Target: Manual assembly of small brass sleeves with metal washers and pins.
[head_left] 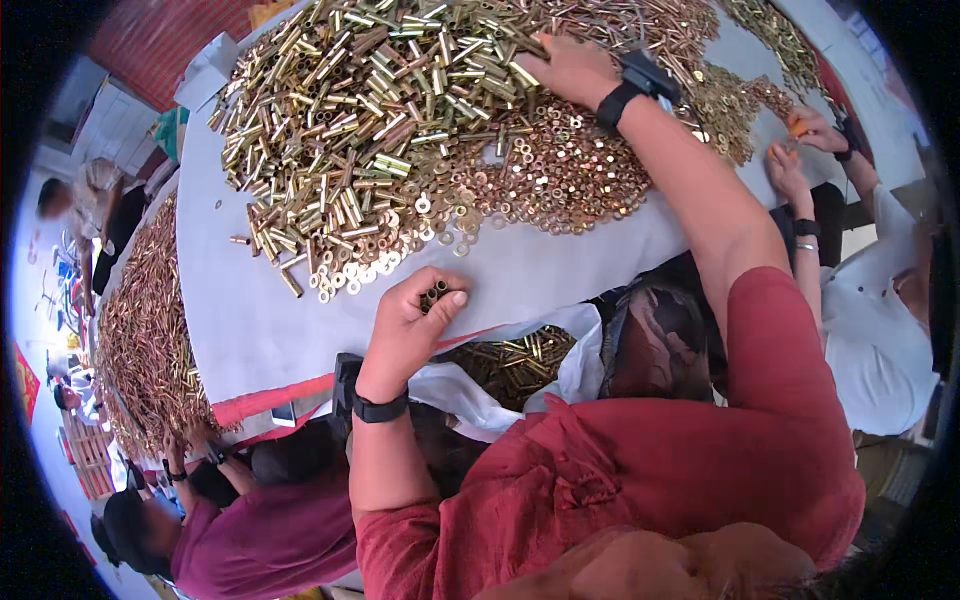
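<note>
Several brass-coloured metal sleeves (434, 296) stand bundled in my left hand (408, 325), their hollow ends facing up. That hand is closed round them just in front of the table's heap. My right hand (577, 72) stretches to the far side, its bent fingers down among the loose sleeves (380, 90); what they grip there is hidden. Shiny nuts (570, 165) lie in a heap below my right wrist. Flat washers (375, 262) are scattered along the near edge of the sleeve pile.
A white sack (580, 350) with more metal parts (515, 365) hangs open at the table's near edge. A phone-like object (284, 413) lies by the red edging. Co-workers sit at right (870, 310) and left (260, 530), the left one beside another heap (150, 330).
</note>
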The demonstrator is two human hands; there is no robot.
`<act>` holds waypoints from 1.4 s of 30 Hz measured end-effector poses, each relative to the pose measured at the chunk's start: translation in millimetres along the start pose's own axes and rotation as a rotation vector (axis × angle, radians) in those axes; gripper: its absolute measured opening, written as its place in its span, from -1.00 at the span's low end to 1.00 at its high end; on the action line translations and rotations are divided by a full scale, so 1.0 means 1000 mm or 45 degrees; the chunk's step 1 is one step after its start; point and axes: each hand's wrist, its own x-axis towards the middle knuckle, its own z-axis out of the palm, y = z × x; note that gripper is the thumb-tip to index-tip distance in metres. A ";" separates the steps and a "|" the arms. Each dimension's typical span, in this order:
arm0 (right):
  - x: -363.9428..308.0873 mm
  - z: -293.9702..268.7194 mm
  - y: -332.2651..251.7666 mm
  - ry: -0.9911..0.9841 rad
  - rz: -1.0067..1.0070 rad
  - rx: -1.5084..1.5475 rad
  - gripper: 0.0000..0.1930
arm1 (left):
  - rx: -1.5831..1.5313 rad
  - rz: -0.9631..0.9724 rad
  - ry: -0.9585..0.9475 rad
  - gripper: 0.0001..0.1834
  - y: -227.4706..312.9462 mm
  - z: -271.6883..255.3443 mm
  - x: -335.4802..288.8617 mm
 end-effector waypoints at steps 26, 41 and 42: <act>-0.106 -0.074 0.102 -0.208 0.430 1.518 -0.62 | -0.132 -0.001 0.031 -0.85 -0.003 -0.001 0.003; 0.047 -0.023 0.078 -0.045 0.283 0.115 -0.52 | -0.265 -0.139 -0.015 -0.86 0.004 -0.004 0.005; 0.032 -0.027 0.064 -0.051 0.291 0.103 -0.52 | -0.274 -0.142 -0.028 -0.86 0.003 -0.003 0.003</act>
